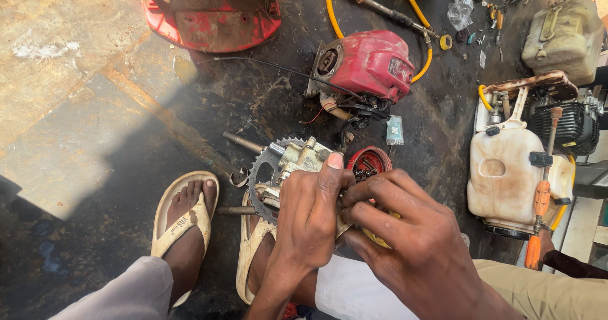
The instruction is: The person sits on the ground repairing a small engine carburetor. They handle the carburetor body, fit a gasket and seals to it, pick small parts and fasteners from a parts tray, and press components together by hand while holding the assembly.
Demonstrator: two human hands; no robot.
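Note:
My left hand (310,215) grips a grimy metal gearbox part (297,158) with a toothed sprocket (258,177) and a shaft sticking out to the left. Its thumb rests on top of the housing. My right hand (396,222) is closed against the same part from the right, fingers bent over something yellow (380,237) that is mostly hidden. A red round cover (370,161) lies just behind the hands. Both feet in pale sandals (183,215) rest on the oily floor below the part.
A red small engine (367,66) with a black cable lies ahead. A yellow hose (332,9) loops behind it. A white fuel tank with engine (506,174) and an orange-handled screwdriver (541,199) stand at right. A red metal housing (209,16) sits at top.

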